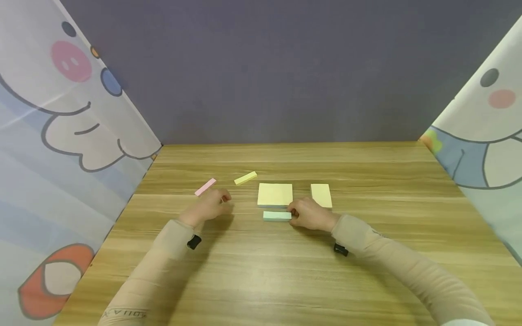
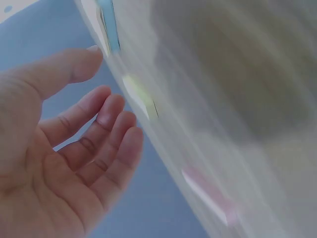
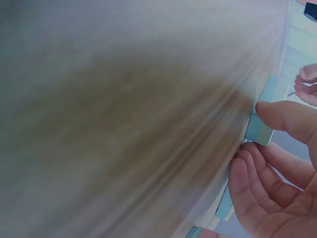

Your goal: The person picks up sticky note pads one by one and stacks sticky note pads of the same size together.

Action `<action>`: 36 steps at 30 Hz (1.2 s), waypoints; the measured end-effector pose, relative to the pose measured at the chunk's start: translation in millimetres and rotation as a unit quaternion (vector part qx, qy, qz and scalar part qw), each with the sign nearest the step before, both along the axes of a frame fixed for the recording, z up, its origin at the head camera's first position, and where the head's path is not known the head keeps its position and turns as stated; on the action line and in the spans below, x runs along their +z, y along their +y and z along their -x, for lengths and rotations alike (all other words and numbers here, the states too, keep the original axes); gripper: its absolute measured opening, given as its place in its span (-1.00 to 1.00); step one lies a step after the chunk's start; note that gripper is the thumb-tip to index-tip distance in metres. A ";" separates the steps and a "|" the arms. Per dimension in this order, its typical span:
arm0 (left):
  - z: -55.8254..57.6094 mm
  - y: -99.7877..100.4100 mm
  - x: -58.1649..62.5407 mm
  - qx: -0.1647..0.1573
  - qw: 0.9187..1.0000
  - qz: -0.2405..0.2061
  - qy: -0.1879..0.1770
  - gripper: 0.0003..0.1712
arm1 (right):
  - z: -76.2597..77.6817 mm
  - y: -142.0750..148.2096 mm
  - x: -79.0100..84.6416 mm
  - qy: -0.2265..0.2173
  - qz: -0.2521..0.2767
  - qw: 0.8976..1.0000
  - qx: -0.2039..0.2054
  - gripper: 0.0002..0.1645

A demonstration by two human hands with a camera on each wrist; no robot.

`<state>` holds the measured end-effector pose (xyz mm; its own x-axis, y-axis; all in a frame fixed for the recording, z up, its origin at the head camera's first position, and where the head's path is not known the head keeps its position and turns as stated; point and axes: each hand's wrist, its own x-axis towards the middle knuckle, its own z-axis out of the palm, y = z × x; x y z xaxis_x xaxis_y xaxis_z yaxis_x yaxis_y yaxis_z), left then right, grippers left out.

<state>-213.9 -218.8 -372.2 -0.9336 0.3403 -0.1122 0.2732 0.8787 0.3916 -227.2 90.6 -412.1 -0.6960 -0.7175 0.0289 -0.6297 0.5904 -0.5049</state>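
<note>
Near the table's middle, my right hand [image 1: 311, 213] pinches the right end of a narrow mint-green sticky note pad [image 1: 277, 216]. In the right wrist view the thumb lies against the long side of that green pad [image 3: 260, 129], with the other fingers curled around its end. Just behind it lies a wide pale-yellow sticky note pad [image 1: 275, 194] with a blue layer along its lower edge. My left hand [image 1: 208, 206] hovers over the table at the left, holding nothing, its fingers loosely bent. A pink strip pad [image 1: 205, 186] lies just beyond it.
Farther back lies a narrow yellow strip pad [image 1: 245, 178]. Beyond my right hand is a smaller yellow note pad [image 1: 321, 194]. The wooden table [image 1: 261, 280] meets a dark panel [image 1: 285, 72] at the back, and cartoon-printed curtains [image 1: 81, 136] flank both sides.
</note>
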 end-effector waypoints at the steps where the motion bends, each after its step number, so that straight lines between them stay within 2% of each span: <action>1: 1.9 -5.6 1.9 0.004 1.000 0.005 0.007 -0.67 | -0.1 -0.5 -0.3 0.001 0.000 1.000 0.000 -0.68; 4: 8.4 -20.6 7.5 0.022 0.999 0.024 0.021 -0.66 | -0.4 -1.2 0.0 0.000 -0.003 1.000 0.000 -0.67; 10: 21.9 -43.6 14.2 0.058 0.998 0.031 0.023 -0.63 | 0.2 -0.9 1.2 0.005 -0.003 1.000 0.000 -0.71; 17: 26.4 -61.1 16.0 0.081 0.996 0.025 0.017 -0.59 | 0.3 -3.3 1.7 -0.004 -0.016 1.000 -0.002 -0.75; 24: 34.9 -69.2 17.9 0.108 0.994 0.023 -0.007 -0.59 | -0.5 -3.8 1.0 -0.004 -0.016 1.000 -0.006 -0.78; 28: 40.0 -70.6 19.8 0.115 0.993 0.031 -0.018 -0.56 | 0.5 -4.1 1.2 -0.002 -0.015 1.000 -0.002 -0.85; 36: 45.3 -70.6 17.3 0.120 0.990 0.045 -0.051 -0.48 | -1.6 -4.1 -0.2 -0.006 -0.017 1.000 -0.007 -0.79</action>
<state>-259.2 -289.4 -354.9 -0.9685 0.0937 -0.2307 0.0146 0.9463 0.3229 -225.6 86.5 -412.4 -0.7058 -0.7084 -0.0033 -0.6155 0.6156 -0.4920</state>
